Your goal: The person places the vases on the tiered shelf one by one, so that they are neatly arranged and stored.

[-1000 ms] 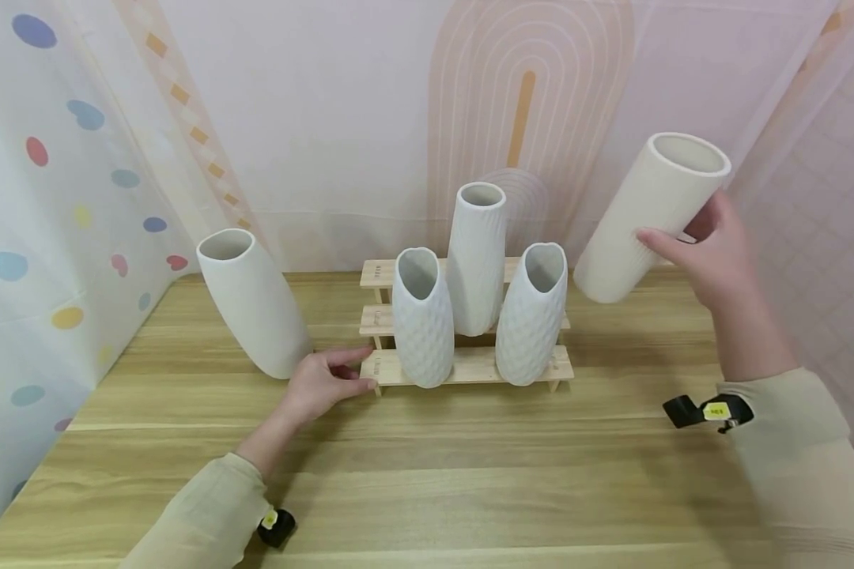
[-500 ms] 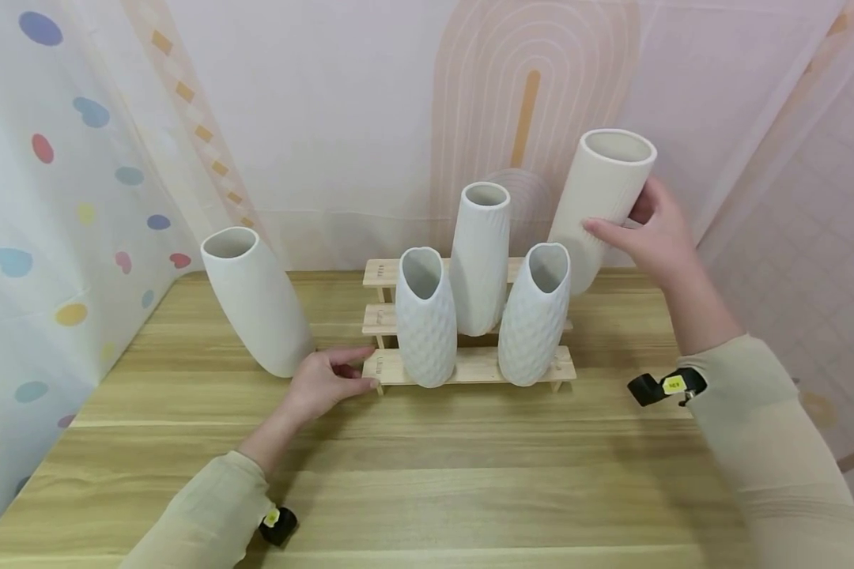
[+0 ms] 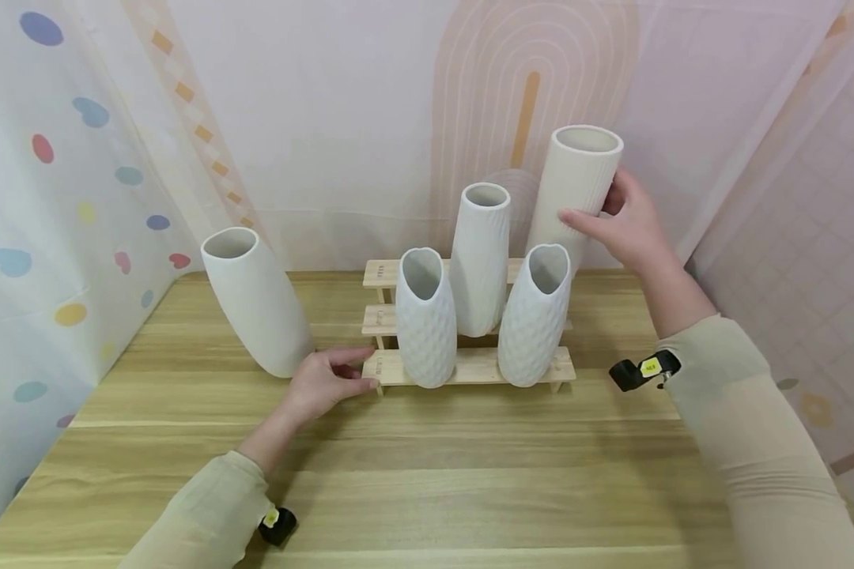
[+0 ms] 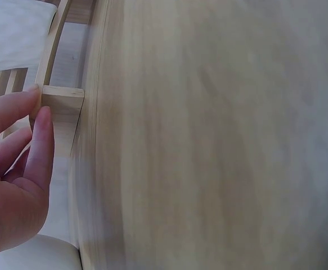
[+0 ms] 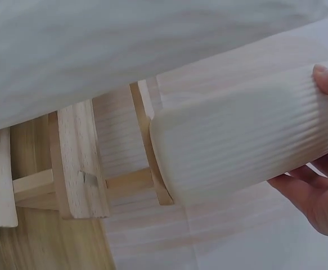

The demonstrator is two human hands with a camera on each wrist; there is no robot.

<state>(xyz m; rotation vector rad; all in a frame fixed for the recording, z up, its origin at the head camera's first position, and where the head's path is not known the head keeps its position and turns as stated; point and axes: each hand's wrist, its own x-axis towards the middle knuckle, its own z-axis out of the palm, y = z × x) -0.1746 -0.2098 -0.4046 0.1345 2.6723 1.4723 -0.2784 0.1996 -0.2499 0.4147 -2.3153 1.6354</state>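
Settling the ribbed vase onto the right end of the top shelf appears to be the step in hand; the right hand grips the vase round its side, thumb in front and fingers behind; in the right wrist view the base meets the shelf's edge, though whether its weight rests there cannot be told. The left hand pinches the left end of the bottom shelf, probably to steady the wooden stand; a left dimpled vase and a right dimpled vase occupy that shelf; a narrow vase rises between and behind them; a smooth vase stands on the table just beside the left hand. The next move calls for seating the base flat before loosening the grip.
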